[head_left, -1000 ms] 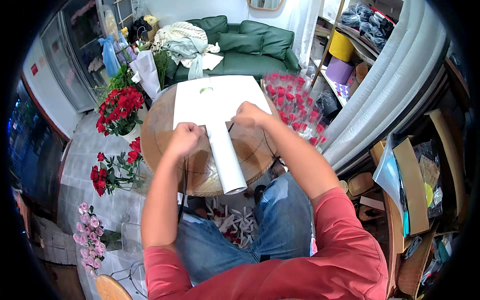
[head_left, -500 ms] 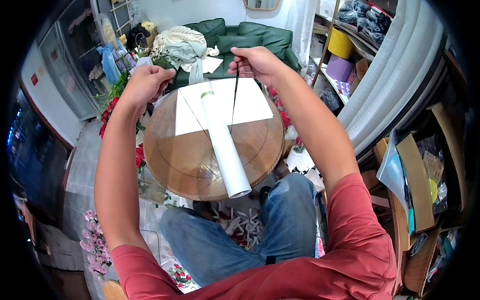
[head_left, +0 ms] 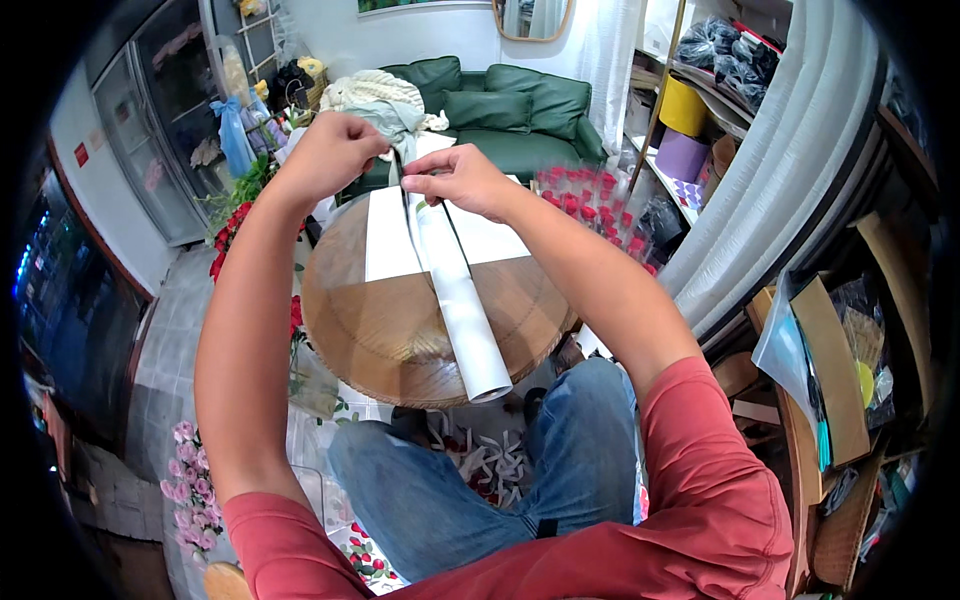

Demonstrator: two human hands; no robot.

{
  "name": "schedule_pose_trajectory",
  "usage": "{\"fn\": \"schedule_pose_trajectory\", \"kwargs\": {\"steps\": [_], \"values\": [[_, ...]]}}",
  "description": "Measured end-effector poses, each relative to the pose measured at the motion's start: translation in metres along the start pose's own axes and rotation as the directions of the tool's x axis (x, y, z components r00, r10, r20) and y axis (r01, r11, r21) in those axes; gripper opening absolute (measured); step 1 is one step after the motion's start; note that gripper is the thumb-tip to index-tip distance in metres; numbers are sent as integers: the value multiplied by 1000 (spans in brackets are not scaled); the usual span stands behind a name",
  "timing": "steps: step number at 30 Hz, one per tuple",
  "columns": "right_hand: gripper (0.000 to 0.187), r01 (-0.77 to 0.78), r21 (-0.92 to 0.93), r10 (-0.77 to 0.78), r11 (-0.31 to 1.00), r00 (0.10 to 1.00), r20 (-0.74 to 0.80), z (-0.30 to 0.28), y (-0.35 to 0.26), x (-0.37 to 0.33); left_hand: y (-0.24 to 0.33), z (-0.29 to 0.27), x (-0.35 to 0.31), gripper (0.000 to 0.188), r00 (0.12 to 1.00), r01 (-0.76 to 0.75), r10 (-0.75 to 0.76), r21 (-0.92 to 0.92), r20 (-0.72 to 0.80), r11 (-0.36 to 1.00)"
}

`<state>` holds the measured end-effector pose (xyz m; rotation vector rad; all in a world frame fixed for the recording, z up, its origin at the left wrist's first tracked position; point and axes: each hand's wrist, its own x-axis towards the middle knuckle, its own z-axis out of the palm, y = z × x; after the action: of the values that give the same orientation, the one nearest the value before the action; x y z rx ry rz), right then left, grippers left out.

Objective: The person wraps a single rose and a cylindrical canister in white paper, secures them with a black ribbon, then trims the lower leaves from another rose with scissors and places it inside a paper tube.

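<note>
A long white paper roll [head_left: 462, 325] lies on the round wooden table [head_left: 350, 325], its open end toward me. Thin black ribbon [head_left: 456, 232] runs up from both sides of the roll to my hands; how it passes underneath is hidden. Above the roll's far part, my left hand [head_left: 340, 155] is closed in a pinch on the ribbon. Close beside it, slightly lower, my right hand [head_left: 462, 183] pinches the ribbon as well, thumb and forefinger pointing left. White sheets [head_left: 392, 245] lie flat under the roll's far half.
Red roses [head_left: 590, 205] stand in rows beyond the table's right side, pink roses [head_left: 190, 480] at the lower left. Behind the table is a green sofa [head_left: 535, 105] with a knitted blanket [head_left: 375, 92]. Cardboard pieces [head_left: 830, 370] stand at the right. Paper strips [head_left: 495, 465] litter the floor.
My hands, wide apart before with the ribbon stretched between them and the roll, have come together above the roll. The view has shifted slightly, showing more of the sofa and roses.
</note>
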<state>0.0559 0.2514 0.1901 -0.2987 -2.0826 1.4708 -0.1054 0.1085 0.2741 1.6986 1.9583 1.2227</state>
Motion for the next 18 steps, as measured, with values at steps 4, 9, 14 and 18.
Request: {"fn": "schedule_pose_trajectory", "kwargs": {"steps": [4, 9, 14, 18], "values": [[26, 52, -82, -46, 995, 997, 66, 3, -4, 9, 9, 18, 12, 18, 996, -64, 79, -253, 49, 965], [29, 57, -33, -60, 998, 994, -93, -11, -1, 6, -53, 49, 2, 42, 695, -331, 312, 96, -648, 939], [27, -1, 55, 9, 998, 989, -151, -27, 6, 4, -124, 183, -106, 92, 941, 103, -89, 26, -326, 994], [27, 42, 78, -27, 996, 983, -181, -30, 2, -1, -116, 238, -128, 115, 957, 259, -255, 15, -141, 966]]}}
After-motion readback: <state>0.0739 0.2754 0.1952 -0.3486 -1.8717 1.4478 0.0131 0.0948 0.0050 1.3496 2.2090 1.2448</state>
